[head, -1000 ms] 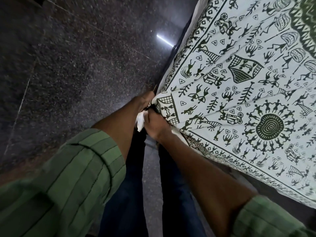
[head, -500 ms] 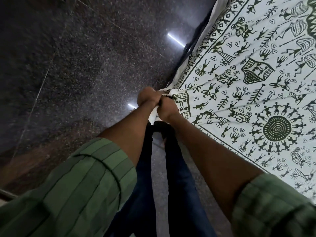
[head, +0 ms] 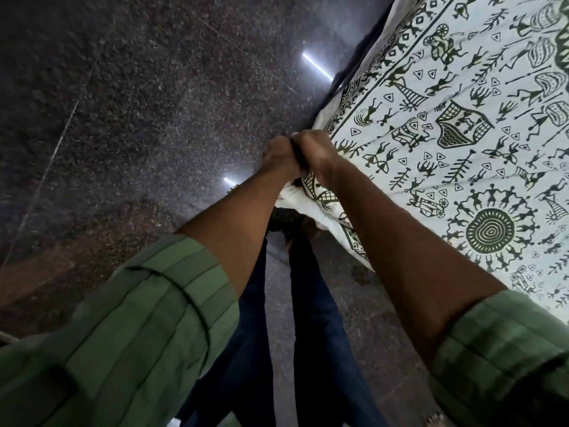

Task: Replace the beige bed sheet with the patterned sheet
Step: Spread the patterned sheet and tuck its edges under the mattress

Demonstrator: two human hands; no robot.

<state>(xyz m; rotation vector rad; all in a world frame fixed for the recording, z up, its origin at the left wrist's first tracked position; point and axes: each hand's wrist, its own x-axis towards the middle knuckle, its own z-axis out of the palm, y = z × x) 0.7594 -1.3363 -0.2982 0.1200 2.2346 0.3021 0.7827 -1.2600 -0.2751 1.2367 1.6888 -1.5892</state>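
The patterned sheet (head: 455,143), white with dark green folk figures, lies spread over the bed on the right. My left hand (head: 278,154) and my right hand (head: 318,152) are pressed together at the sheet's near corner, both gripping the bunched corner cloth. A fold of the corner (head: 311,195) hangs below my wrists. The fingers are hidden behind the backs of the hands. No beige sheet is in view.
Dark speckled stone floor (head: 154,103) fills the left, with light reflections on it. My legs in dark blue trousers (head: 308,318) stand close to the bed's edge. The bed's dark side (head: 369,35) runs away toward the top.
Both hands have drawn closer together on the sheet's corner and lifted it slightly. The view has shifted, so the bed sits further right.
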